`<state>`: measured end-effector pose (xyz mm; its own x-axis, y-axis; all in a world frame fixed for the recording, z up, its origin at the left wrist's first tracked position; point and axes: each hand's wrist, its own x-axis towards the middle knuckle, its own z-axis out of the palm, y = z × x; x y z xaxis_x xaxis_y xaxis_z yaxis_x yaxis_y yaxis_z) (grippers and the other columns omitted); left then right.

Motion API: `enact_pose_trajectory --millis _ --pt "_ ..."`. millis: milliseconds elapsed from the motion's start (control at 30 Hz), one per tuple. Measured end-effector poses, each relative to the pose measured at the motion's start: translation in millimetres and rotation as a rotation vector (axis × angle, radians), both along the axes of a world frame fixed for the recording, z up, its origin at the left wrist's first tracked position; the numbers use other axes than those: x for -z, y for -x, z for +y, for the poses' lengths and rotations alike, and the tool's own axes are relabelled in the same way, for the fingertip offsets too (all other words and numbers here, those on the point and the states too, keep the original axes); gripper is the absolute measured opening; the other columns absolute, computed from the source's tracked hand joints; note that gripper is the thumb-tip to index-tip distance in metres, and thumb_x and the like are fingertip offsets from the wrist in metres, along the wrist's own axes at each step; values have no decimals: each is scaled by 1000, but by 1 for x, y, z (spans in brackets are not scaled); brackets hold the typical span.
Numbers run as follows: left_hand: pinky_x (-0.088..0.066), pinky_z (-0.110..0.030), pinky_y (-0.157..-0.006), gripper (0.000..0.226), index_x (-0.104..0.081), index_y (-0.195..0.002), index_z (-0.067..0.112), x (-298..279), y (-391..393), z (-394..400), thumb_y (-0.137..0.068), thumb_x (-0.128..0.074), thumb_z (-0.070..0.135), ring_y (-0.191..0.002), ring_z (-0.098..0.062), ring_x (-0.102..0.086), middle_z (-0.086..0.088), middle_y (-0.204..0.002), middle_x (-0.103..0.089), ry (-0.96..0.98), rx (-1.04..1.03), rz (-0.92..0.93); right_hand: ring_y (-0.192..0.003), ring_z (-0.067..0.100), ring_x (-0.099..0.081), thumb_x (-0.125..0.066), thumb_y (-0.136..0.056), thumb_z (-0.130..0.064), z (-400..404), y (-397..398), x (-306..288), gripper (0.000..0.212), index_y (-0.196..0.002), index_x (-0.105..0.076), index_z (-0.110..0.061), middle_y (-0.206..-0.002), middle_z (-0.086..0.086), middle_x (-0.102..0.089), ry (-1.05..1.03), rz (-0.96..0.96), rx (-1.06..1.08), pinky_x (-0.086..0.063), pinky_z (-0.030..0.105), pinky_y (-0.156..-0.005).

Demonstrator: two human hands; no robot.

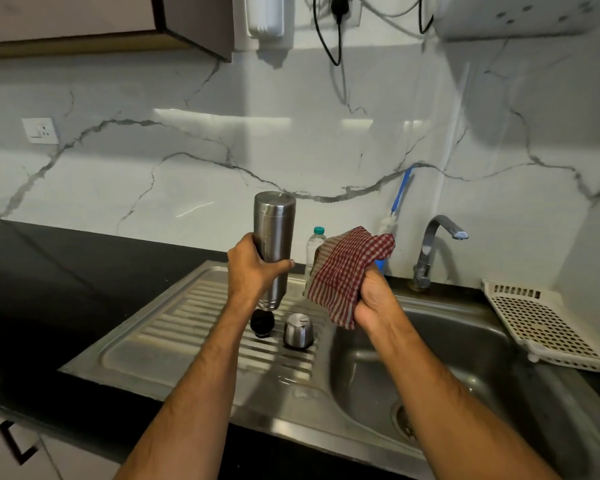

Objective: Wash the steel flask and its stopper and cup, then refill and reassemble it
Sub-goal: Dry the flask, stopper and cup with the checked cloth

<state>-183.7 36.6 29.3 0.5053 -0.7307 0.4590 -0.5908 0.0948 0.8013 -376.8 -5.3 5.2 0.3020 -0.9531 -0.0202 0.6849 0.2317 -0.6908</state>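
A black desk (84, 271) runs along a white marble-patterned wall (187, 140) with grey veins, and a steel sink (430, 341) with a ribbed draining board (194, 320) is set into it. Taking the sink as landmark: one tap (437, 244) stands behind its basin, one white perforated basket (548, 327) lies on the desk to its right, and one clear plastic bottle (314, 247) with a teal cap stands behind the draining board. Beside that bottle one blue-handled bottle brush (400, 195) leans on the wall. One wall socket (40, 130) sits far to the left above the desk; dark cables (326, 36) hang from above, and a cupboard corner (194, 26) shows at top left.

Above the draining board, the left hand (253, 268) grasps the single steel flask (274, 237) around its middle, held upended with its mouth pointing down. Below it on the ribs lie one black stopper (262, 323) and, just beside it, one steel cup (298, 330) standing mouth down. The right hand (371, 299) clutches one red-and-white checked cloth (347, 271) over the sink's left edge, apart from the flask.

No writing can be read on anything.
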Motion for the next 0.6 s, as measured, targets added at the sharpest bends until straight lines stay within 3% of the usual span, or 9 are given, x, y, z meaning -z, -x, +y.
enact_pose_trajectory --millis 67,267,333,533,600 --pt "-48 -22 -80 76 -59 -126 10 0 22 -3 -62 -96 26 -91 -11 -60 -5 -115 -70 6 36 -3 -114 31 -68 -72 -89 -30 2 16 -3 30 -113 -74 -13 -119 16 -73 27 19 33 -52 53 -101" --pt "-56 -27 -85 74 -59 -125 12 15 98 -17 -63 -96 28 -97 -15 -66 -4 -114 -70 -5 176 12 -118 33 -64 -74 -80 -36 4 73 -5 54 -129 -65 -15 -121 16 -72 83 99 126 -50 59 -101" --pt "-55 -26 -82 71 -60 -123 11 28 121 -24 -63 -96 27 -96 -15 -66 0 -109 -69 3 221 7 -122 35 -63 -75 -86 -34 0 89 -3 53 -135 -61 -18 -126 16 -70 123 137 120 -50 63 -100" --pt "-57 -26 -76 67 -61 -117 15 70 181 -49 -62 -95 31 -86 -8 -66 6 -99 -68 -8 392 -1 -109 28 -71 -65 -96 -14 -6 120 -6 42 -138 -58 -17 -121 13 -72 298 292 265 -56 50 -96" --pt "-59 -31 -75 54 -59 -111 18 79 200 -54 -68 -89 32 -85 -6 -67 7 -96 -68 23 459 68 -109 21 -70 -63 -96 -5 -10 127 -8 50 -143 -54 -19 -127 10 -69 409 456 348 -59 37 -92"
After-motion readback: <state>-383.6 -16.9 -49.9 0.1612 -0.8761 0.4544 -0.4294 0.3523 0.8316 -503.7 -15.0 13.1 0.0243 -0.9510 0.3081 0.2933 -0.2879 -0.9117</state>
